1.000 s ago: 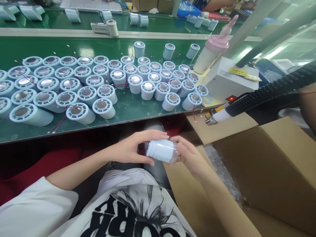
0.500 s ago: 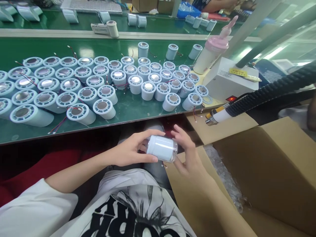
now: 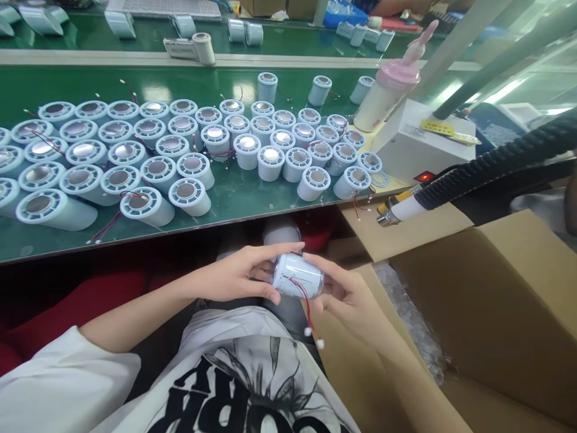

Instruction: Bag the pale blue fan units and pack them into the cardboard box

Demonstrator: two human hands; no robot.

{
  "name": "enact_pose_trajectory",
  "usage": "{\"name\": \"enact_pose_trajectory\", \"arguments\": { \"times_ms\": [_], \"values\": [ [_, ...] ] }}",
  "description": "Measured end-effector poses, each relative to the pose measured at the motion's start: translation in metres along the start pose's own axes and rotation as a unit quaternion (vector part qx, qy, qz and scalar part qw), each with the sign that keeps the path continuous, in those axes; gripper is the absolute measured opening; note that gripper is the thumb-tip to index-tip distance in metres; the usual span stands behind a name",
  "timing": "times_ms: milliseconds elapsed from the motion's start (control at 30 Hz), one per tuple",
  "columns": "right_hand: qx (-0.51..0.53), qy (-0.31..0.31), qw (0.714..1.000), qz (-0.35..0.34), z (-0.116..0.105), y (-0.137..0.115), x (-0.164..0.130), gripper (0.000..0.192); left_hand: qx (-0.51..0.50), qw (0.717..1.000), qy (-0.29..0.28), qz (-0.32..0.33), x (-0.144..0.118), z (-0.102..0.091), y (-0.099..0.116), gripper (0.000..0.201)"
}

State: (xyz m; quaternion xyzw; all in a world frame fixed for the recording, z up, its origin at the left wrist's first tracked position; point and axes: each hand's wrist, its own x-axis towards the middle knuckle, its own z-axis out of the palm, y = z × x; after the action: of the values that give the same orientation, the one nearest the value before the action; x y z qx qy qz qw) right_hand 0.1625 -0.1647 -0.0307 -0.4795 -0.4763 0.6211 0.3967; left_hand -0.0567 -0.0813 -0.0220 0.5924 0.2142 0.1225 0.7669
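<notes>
Above my lap lies a light-blue plastic cylinder (image 3: 295,269) on its side, with a clear shiny plastic layer around it. Red and dark wires (image 3: 307,304) hang from its side and end in small white connectors. My left hand (image 3: 237,273) grips the left end between thumb and fingers. At the right end, my right hand (image 3: 351,294) has its fingers and thumb closed around the cylinder. Many similar light-blue cylinders (image 3: 187,191) with round metallic centres stand on the green table (image 3: 234,198) beyond my hands; some have wires showing.
An open cardboard box (image 3: 487,313) with clear plastic pieces (image 3: 412,319) stands on the right. Over it reaches a black corrugated hose (image 3: 478,165) with a metal nozzle. A white box-shaped device (image 3: 415,141) and a pink-lidded bottle (image 3: 383,90) stand at the table's right end.
The cylinder has turned about its length, bringing its wires round to the visible side. My right fingers, spread half a second ago, have closed on its right end.
</notes>
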Motion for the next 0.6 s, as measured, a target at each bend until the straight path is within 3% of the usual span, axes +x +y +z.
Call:
{"name": "enact_pose_trajectory", "arguments": {
  "times_ms": [200,400,533,600],
  "values": [
    [0.092,-0.005,0.996,0.005,-0.001,-0.004,0.003,0.045,-0.012,1.000,-0.001,0.021,0.003,0.001,-0.003,0.074],
    [0.070,0.032,0.996,0.051,-0.003,-0.002,0.003,0.055,-0.003,1.000,-0.013,0.022,0.008,-0.005,-0.007,0.075],
    [0.112,0.037,0.991,0.067,0.008,0.005,0.005,0.056,-0.032,0.999,-0.021,-0.012,0.004,-0.004,-0.013,0.073],
    [0.133,0.011,0.988,0.073,0.010,0.010,0.007,0.059,-0.049,0.998,-0.014,-0.049,-0.001,-0.005,-0.015,0.067]
  ]
}}
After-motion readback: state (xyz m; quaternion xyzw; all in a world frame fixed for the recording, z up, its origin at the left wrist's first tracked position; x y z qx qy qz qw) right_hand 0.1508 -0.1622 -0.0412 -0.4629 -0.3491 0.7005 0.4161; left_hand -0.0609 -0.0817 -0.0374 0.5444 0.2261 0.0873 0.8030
